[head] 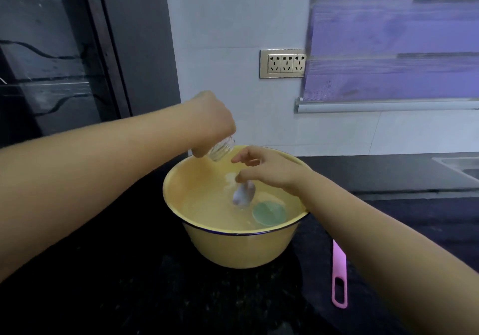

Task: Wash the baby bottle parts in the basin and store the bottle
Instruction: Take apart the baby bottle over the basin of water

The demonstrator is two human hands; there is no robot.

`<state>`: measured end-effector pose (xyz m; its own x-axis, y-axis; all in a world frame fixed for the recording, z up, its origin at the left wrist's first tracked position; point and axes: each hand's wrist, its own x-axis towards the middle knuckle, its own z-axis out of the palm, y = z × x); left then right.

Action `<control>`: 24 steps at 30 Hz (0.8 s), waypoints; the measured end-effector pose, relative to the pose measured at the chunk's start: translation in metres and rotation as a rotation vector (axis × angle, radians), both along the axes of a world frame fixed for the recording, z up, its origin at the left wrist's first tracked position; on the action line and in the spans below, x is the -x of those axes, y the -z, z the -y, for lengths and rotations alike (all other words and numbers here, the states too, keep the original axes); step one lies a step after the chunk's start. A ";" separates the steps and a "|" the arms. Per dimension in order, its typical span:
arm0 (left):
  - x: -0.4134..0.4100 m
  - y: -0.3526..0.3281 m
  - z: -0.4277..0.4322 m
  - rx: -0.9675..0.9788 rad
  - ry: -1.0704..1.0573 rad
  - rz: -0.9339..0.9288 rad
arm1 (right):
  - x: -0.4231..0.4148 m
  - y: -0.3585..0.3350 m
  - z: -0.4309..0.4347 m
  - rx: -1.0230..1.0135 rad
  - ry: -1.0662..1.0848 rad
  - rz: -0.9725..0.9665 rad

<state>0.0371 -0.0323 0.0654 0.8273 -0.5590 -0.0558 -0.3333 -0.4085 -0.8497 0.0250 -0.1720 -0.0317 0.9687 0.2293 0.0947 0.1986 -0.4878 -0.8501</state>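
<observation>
Clear and wet, the bottle [221, 150] looks light but slippery. The left hand [210, 119] curls its fingers round the bottle's body above the yellow basin [233, 249], which seems the safest hold. The right hand [264, 168] pinches a soft pale part [242, 194] at the water.

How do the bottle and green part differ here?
The bottle is clear; the green part is opaque. The left hand grips the bottle, tilted above the basin; the green part lies untouched in the water, beside a pale part the right hand pinches. Both are at the basin.
</observation>
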 end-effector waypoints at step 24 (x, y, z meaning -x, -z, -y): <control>-0.009 0.011 -0.002 0.173 0.106 -0.057 | 0.001 0.000 0.002 -0.036 -0.060 0.108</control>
<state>0.0465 -0.0304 0.0542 0.7613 -0.6484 0.0038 -0.4276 -0.5064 -0.7488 0.0244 -0.1744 -0.0314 0.9371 0.2812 0.2069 0.3179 -0.4422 -0.8387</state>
